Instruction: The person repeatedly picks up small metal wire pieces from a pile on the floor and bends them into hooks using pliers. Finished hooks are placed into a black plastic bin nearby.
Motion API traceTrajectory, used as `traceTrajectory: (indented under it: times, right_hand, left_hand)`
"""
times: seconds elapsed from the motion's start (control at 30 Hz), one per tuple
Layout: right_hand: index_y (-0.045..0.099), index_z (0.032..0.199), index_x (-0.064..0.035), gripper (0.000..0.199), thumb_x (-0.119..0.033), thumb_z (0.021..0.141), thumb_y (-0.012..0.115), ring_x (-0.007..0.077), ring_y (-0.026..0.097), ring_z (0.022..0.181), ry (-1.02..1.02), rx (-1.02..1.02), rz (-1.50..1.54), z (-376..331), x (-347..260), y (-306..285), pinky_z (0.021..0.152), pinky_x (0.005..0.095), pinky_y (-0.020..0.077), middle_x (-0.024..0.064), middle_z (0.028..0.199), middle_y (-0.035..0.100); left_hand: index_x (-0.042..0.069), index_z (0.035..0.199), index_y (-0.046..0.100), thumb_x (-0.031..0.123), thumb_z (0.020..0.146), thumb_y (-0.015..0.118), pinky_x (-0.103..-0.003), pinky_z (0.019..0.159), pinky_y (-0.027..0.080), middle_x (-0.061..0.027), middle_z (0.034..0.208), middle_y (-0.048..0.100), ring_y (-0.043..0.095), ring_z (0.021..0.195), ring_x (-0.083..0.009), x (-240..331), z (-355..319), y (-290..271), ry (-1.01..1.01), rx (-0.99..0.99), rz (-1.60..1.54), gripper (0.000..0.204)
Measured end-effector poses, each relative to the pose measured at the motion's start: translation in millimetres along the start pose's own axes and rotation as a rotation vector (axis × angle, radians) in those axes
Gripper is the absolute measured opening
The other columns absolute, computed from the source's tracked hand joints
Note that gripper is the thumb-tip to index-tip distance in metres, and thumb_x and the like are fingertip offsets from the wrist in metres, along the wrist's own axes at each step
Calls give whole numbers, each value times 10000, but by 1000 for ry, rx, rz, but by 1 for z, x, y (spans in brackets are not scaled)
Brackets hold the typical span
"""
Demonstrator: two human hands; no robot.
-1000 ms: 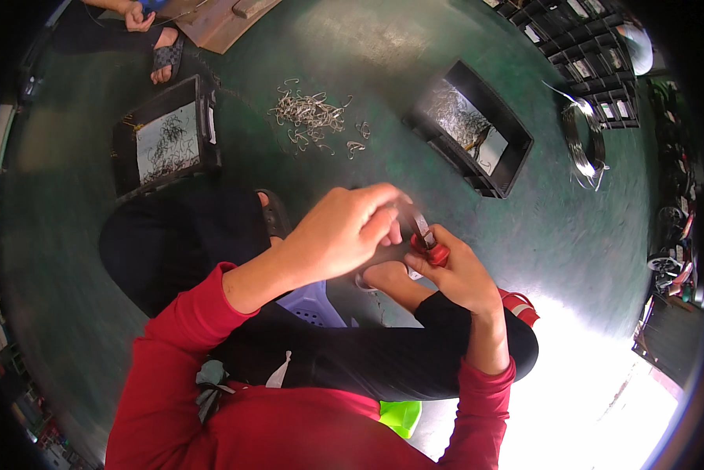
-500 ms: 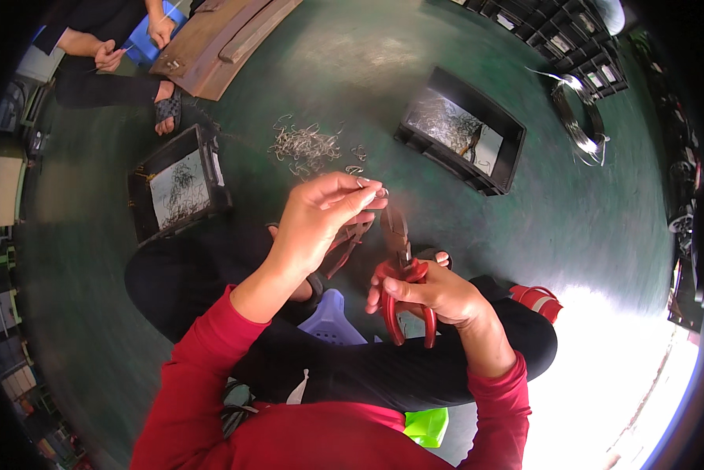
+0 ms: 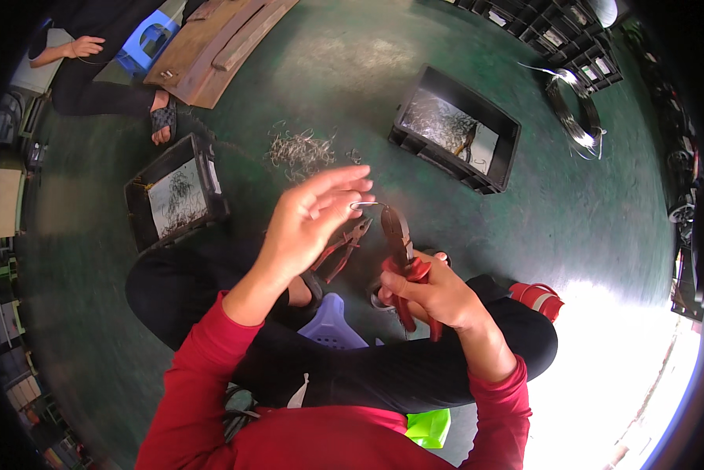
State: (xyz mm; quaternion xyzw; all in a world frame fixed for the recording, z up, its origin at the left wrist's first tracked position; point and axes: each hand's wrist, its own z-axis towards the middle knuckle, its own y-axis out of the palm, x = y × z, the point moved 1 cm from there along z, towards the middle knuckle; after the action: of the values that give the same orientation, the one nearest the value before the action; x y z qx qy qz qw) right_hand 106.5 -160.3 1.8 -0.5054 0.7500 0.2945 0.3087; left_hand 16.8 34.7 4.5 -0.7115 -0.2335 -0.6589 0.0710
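My right hand (image 3: 444,296) is wrapped round the red handles of a pair of pliers (image 3: 397,233), whose jaws point away from me. A short bent piece of wire (image 3: 370,204) runs from the plier tips to the thumb and fingertips of my left hand (image 3: 301,219). The left index finger stretches out above it; the exact grip on the wire is partly hidden. Beyond my left hand a loose pile of bent wire hooks (image 3: 301,150) lies on the floor. Another pair of red-handled pliers (image 3: 342,251) rests on the floor between my feet.
Black crates holding wire pieces stand at left (image 3: 216,186) and far right (image 3: 455,168). A wire coil (image 3: 573,110) lies by stacked black crates (image 3: 536,31). Wooden boards (image 3: 211,59), a blue stool (image 3: 147,43) and a seated person (image 3: 101,86) are at far left. A red container (image 3: 536,300) sits beside my right knee.
The wire piece now shows between my left fingertips and the plier jaws, and my left fingers have loosened and spread. The pliers tilt slightly differently. The other person's hand has moved left.
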Motion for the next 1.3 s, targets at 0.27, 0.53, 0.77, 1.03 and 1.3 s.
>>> traceTrajectory:
  times: [0.27,0.53,0.77,1.03,1.3]
  right_hand:
    - [545,987,5,338,-292,890,672,139,637,668,-11,311,-332,-4,-9,6,636,287,480,90,707,646]
    - [555,989,2,284,-238,895,674,104,534,701,29,277,-252,-1,-12,6,662,276,452,50,747,589]
    - [541,982,2,326,-288,891,660,110,583,616,17,302,-341,-1,-10,3,591,283,447,62,645,612]
    - [564,993,-1,284,-240,887,675,136,572,687,25,309,-367,-2,-8,5,674,302,465,75,739,614]
    - [518,950,1,150,-9,831,608,375,648,864,-102,501,-645,2,-1,8,750,388,489,193,889,664]
  left_hand:
    - [-33,1098,654,97,946,584,-238,588,515,-67,755,659,631,629,-109,5,-4,-8,-247,-146,145,212]
    - [-44,1052,658,76,935,596,-226,595,503,-90,787,681,639,670,-92,-5,-9,1,-60,-18,275,179]
    - [-19,1102,670,86,934,602,-212,548,465,-37,739,643,573,631,-54,-4,-10,-1,-171,-123,303,210]
    - [25,1156,656,96,969,501,-215,464,393,-16,600,580,492,498,-46,0,-12,2,-88,-136,399,253]
    - [4,1146,646,109,981,461,-222,435,364,-11,563,545,453,463,-44,-1,-17,4,-274,-144,293,269]
